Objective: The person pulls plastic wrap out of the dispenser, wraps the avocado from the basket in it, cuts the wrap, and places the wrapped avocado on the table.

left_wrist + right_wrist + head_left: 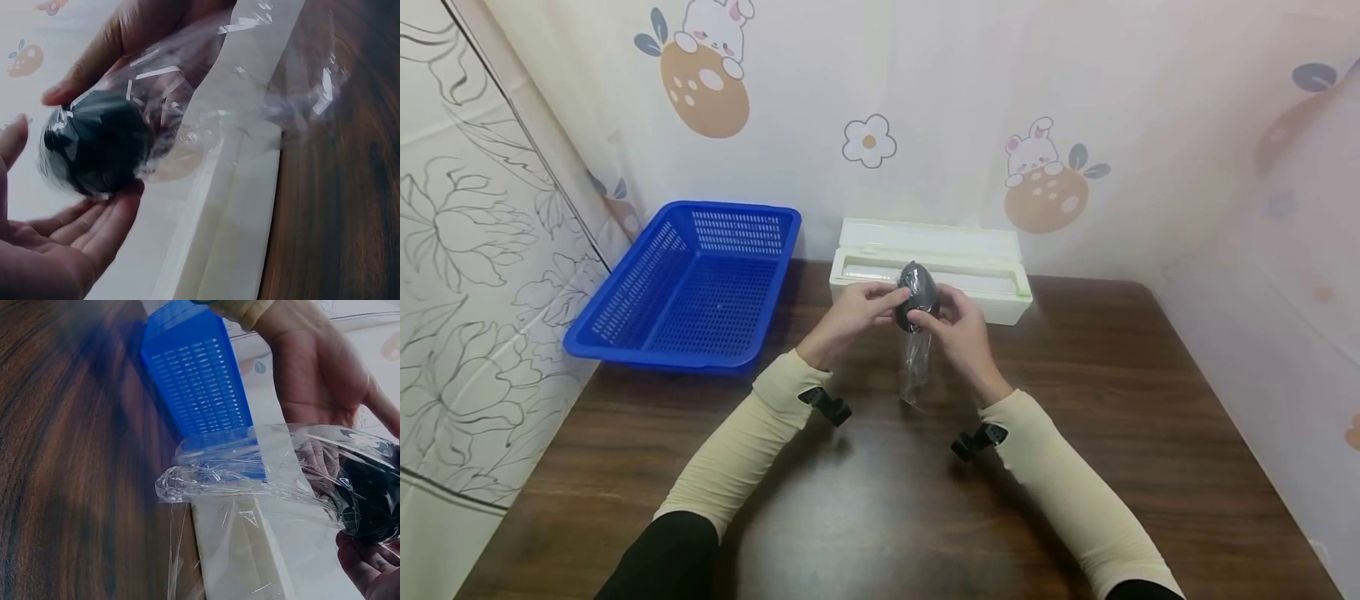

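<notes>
Both hands hold up a dark egg-shaped object (917, 287) wrapped in clear plastic film; its kind cannot be told. My left hand (859, 317) is at its left side, with the thumb in front and fingers around the back. From the right, my right hand (958, 329) grips it, thumb across its lower front. A loose tail of film (914, 367) hangs below the object, crumpled and twisted in the right wrist view. In the left wrist view, the fingers of the left hand (56, 256) lie against the wrapped object (97, 144).
Just behind the hands, a long white cling film box (992, 308) stands with its lid (928, 236) raised. A blue plastic basket (760, 333) with slotted walls is at the left on the brown wooden table (1120, 433). A patterned curtain (940, 83) closes off the back.
</notes>
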Motion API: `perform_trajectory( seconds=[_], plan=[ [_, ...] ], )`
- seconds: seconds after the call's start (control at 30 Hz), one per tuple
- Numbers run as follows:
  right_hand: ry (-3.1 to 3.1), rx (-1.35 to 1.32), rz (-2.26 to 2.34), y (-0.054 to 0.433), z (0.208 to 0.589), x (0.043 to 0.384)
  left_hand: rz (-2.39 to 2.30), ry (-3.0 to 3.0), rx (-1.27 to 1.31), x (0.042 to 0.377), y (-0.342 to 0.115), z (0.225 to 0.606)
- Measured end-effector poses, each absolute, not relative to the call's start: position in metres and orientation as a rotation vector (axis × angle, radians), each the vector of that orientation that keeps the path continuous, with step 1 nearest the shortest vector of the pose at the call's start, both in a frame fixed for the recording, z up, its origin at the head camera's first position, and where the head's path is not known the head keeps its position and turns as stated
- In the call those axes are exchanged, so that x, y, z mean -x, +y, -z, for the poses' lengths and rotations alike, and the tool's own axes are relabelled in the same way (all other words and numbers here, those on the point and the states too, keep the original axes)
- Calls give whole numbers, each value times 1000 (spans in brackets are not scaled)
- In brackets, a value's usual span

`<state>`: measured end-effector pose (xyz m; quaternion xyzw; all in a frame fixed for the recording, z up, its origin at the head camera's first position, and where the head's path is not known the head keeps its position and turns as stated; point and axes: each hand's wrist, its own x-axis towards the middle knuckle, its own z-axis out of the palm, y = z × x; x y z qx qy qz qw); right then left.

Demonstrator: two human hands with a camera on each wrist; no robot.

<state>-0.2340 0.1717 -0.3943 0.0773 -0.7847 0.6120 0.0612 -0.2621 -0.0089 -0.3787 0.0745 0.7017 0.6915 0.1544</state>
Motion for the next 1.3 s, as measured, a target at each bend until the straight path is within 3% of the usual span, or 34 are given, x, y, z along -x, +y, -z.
perform_trajectory(
  seconds=[0.7, 0.97, 1.3],
  plan=[
    [-2463, -248, -1793, 191, 381, 235, -1945, 2096, -111, 258, -12, 371],
    [-2622, -385, -1737, 191, 366, 241, -1937, 2108, -148, 259, -13, 372],
    [-2592, -403, -1708, 185, 374, 240, -1879, 2123, -196, 259, -13, 372]
  ],
)
